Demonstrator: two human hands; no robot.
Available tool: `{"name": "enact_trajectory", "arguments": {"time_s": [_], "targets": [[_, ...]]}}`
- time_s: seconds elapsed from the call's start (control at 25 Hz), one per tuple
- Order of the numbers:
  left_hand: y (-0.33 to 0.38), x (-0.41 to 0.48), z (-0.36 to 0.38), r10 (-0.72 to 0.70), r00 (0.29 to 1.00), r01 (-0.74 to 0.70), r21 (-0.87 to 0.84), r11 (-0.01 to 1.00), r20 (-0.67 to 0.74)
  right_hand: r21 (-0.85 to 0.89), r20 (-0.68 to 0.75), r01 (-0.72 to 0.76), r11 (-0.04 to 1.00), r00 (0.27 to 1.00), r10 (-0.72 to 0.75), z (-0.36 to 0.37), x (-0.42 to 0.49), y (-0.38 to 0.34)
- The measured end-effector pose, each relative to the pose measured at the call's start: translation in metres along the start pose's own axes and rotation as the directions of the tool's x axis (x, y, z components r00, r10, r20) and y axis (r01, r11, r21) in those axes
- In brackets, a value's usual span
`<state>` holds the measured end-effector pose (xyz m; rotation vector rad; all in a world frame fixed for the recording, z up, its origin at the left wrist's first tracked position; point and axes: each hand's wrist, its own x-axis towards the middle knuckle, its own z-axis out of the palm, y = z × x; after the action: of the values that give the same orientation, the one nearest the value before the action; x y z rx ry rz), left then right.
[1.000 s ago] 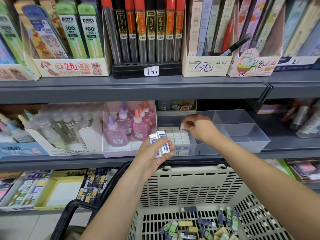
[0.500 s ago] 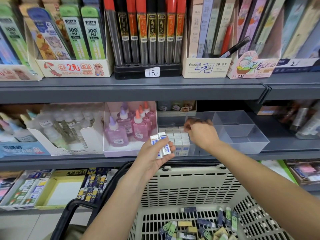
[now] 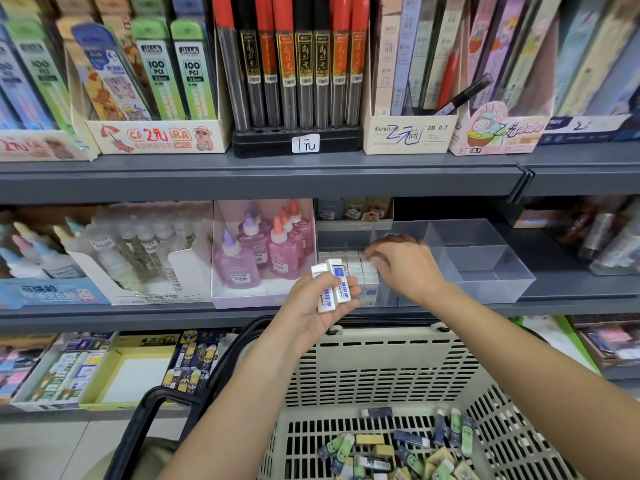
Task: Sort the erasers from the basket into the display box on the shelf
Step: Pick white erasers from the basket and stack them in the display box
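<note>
Fingers of the right hand (image 3: 408, 268) are blurred; the basket (image 3: 381, 362) is cut off below.

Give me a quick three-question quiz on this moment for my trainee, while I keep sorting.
1. True or false: the left hand holds white erasers in its grip.
2. Where is the right hand? A: on the glue bottles. B: over the eraser rows in the clear display box. C: on the top shelf.
3. Fill in: loose erasers lie in the beige ____.
Key: 1 true; 2 B; 3 basket.
</note>
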<state>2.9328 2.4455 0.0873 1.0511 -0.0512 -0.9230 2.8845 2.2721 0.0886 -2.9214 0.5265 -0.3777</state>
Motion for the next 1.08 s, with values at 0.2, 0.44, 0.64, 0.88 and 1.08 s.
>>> {"name": "enact_trajectory", "arguments": {"time_s": [0.2, 0.44, 0.64, 0.88, 1.08], "targets": [[0.000, -0.006, 0.000, -0.025, 0.994, 0.016, 0.086, 0.996, 0.104, 0.591, 0.090, -0.017, 0.806, 0.995, -0.045, -0.021, -0.024, -0.024], [-0.014, -0.010, 0.009, -0.017, 0.999, 0.012, 0.107, 0.994, 0.038, 0.703, 0.100, -0.147, 0.695, 0.989, 0.109, -0.044, -0.035, -0.006], [-0.012, -0.010, -0.001, 0.023, 0.999, -0.016, 0.147, 0.989, -0.047, 0.620, 0.044, -0.301, 0.725, 0.935, 0.351, -0.055, -0.025, 0.018], [-0.011, -0.009, -0.004, 0.020, 1.000, -0.018, 0.138, 0.990, -0.013, 0.279, -0.054, -0.139, 0.950, 0.986, 0.160, -0.051, -0.023, 0.005], [-0.012, -0.007, -0.001, 0.005, 1.000, -0.006, 0.074, 0.997, 0.014, 0.096, 0.091, -0.079, 0.992, 0.993, 0.070, -0.042, -0.011, -0.006]]}}
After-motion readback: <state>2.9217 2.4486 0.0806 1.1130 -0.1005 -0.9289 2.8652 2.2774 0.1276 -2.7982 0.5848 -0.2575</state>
